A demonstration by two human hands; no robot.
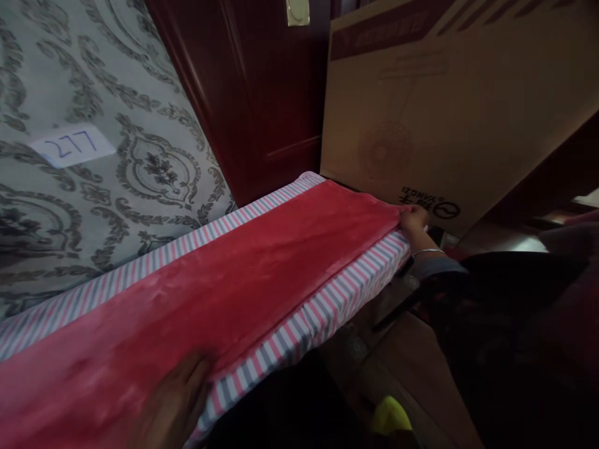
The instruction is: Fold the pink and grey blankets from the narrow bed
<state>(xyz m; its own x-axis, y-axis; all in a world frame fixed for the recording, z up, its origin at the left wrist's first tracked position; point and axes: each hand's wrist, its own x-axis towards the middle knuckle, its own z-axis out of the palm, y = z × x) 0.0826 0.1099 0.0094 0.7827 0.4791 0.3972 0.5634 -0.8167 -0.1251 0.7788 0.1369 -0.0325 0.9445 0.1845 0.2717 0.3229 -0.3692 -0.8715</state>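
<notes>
A long strip of smooth red cloth (262,249) lies lengthwise over a board-like surface with a striped cover (322,312) in white, pink and grey. At the far right corner of the red cloth, my right hand (414,221) pinches its edge between closed fingers; a thin bangle circles that wrist. My left hand (180,396), slightly blurred, is at the near edge of the cloth with its fingertips closed on it. Faint creases run across the cloth between the two hands.
Beyond the covered surface stand a patterned wall (150,125) with a paper marked 277 (72,146), a dark red door (276,93) and a large cardboard box (449,125). Something yellow-green (392,416) is low down near the tiled floor (416,368).
</notes>
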